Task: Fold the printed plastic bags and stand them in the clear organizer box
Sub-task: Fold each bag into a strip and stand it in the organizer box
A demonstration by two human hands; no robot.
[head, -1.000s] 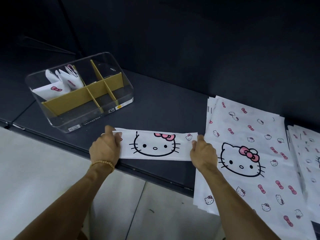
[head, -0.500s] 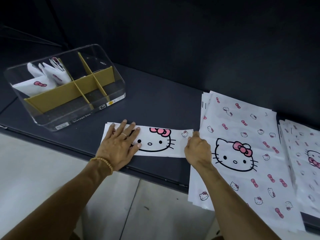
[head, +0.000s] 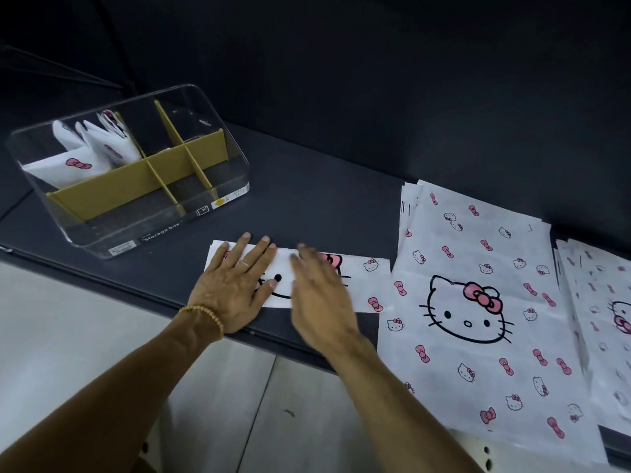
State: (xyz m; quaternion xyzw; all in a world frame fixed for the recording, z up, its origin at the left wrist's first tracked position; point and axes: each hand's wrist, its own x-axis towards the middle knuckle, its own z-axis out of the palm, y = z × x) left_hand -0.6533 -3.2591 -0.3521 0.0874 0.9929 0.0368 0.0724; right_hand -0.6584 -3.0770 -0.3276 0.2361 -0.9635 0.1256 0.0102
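A white plastic bag printed with a cat face and pink bows lies folded into a long strip on the dark counter. My left hand presses flat on the strip's left part, fingers spread. My right hand, blurred with motion, lies flat over the strip's middle with straight fingers. The clear organizer box with tan dividers stands at the back left. Folded bags stand in its back left compartment.
A stack of flat printed bags lies to the right of the strip, and a second stack sits at the far right edge. The counter's front edge runs just below my hands, with pale floor beneath.
My left hand went from pinching the strip's left end to pressing flat on it. My right hand left the strip's right end and slid left over its middle.
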